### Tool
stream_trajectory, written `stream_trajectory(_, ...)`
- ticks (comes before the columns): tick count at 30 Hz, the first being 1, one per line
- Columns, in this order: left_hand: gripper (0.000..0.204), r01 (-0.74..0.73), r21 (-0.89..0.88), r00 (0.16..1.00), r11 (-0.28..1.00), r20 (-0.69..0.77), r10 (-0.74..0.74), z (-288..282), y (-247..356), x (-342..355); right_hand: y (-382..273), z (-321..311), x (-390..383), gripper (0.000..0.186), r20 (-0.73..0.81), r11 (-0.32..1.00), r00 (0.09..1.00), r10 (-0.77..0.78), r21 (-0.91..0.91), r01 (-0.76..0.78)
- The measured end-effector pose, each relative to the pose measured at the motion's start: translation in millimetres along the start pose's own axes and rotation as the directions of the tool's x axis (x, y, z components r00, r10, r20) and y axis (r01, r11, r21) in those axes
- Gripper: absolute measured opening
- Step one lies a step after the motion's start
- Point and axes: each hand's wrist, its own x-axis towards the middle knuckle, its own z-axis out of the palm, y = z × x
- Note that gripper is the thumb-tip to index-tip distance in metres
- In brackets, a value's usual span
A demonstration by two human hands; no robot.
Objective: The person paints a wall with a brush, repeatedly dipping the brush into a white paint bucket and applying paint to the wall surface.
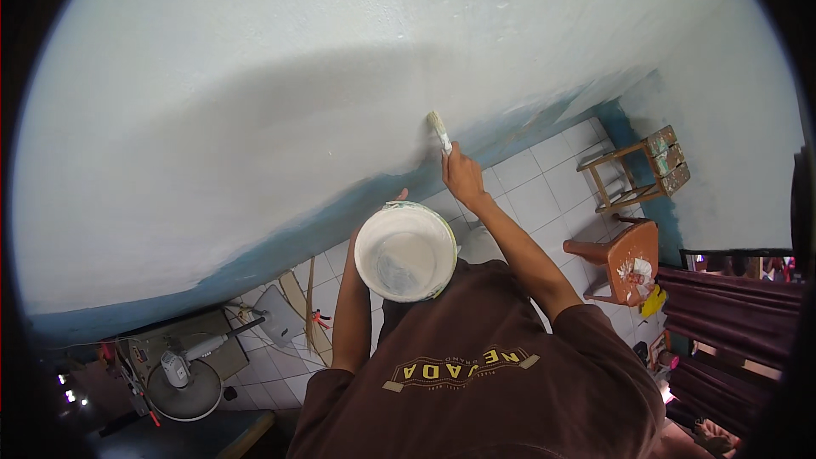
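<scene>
A paintbrush [438, 127] with a white handle and pale bristles is gripped in my right hand [462, 175], its bristles at the wall [280, 110]. That wall is whitish above, with a blue band [340, 223] along its bottom. Below and left of the brush, in front of my chest, a white paint bucket [448, 268] holds a little pale paint [399, 263]. My left hand [401, 195] supports the bucket from its far left side; only some fingertips show past the rim, the rest is hidden behind it.
To the right stand a paint-spotted wooden stool [665, 161] and a brown plastic chair [625, 259] with a yellow cloth-like thing [653, 302] by it. Dark red curtains [731, 314] hang beyond. At lower left lie a fan-like appliance [183, 382] and a board. White tiles [544, 174] cover the floor.
</scene>
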Motion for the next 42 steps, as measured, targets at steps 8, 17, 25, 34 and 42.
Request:
stream_trajectory(8, 0.046, -0.031, -0.036, 1.000, 0.999, -0.007, 0.031, -22.1, -6.8, 10.9, 57.3, 44.0, -42.0, 0.032, 0.307, 0.972, 0.927, 0.218, -0.152, -0.178)
stream_trajectory(17, 0.031, -0.211, 0.003, 0.973, 0.978, -0.098, 0.210, -12.9, -8.5, 2.5, -28.0, -61.4, -7.4, 0.028, 0.082, 0.995, 0.992, 0.097, -0.019, -0.095)
stream_trajectory(25, 0.026, -0.018, 0.013, 0.999, 1.000, 0.038, 0.017, -64.2, -3.6, 24.1, -21.5, -21.1, 10.0, 0.020, -0.132, 0.996, 0.987, -0.089, -0.029, 0.085)
stream_trajectory(34, 0.031, -0.036, -0.036, 0.999, 0.999, 0.000, 0.036, -31.4, -2.5, 16.3, 120.6, 87.5, -61.3, 0.044, 0.368, 0.948, 0.891, 0.267, -0.268, -0.173)
stream_trajectory(42, 0.040, 0.075, -0.065, 0.997, 0.995, -0.019, -0.076, 10.7, 14.4, -14.0, 111.2, 35.4, -52.5, 0.049, 0.379, 0.851, 0.851, 0.365, 0.235, -0.470)
